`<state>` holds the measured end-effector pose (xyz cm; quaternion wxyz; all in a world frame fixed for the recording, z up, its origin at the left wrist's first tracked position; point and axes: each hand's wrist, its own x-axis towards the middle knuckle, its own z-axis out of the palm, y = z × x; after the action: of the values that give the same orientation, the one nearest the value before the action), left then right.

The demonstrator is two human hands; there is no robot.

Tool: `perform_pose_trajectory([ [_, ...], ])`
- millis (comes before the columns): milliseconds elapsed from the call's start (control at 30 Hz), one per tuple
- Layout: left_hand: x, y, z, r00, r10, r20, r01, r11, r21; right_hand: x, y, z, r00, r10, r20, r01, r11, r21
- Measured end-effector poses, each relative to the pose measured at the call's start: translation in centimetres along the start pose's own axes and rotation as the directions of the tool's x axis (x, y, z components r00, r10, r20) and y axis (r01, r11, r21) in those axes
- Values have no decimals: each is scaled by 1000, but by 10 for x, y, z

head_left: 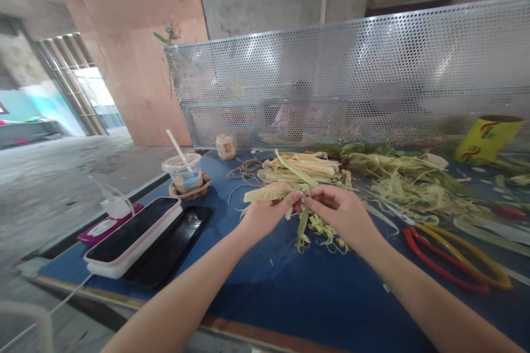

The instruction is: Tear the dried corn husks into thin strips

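My left hand (265,212) pinches a pale yellow-green husk leaf (265,193) above the blue table (290,292). My right hand (337,209) meets it fingertip to fingertip and pinches the same leaf's end. Thin torn strips (317,231) hang and lie below both hands. A stack of flat husk leaves (304,168) lies just behind the hands.
A heap of green husk strips (409,182) spreads to the right. Red and yellow scissors handles (451,259) lie at right. A phone on a white power bank (134,234), a plastic cup with spoon (186,172), a yellow cup (486,138) and a perforated metal screen (351,77) stand around.
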<state>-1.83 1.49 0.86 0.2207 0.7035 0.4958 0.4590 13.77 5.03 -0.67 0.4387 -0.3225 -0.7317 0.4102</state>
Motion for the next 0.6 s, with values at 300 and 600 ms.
perform_pose_trajectory([
  [300, 0, -2, 0, 999, 10, -33, -12, 997, -77, 2, -2, -3, 995, 96, 31, -100, 974, 202],
  [600, 1, -8, 7, 977, -198, 81, 213, 940, -266, 5, -2, -4, 987, 147, 66, -159, 956, 248],
])
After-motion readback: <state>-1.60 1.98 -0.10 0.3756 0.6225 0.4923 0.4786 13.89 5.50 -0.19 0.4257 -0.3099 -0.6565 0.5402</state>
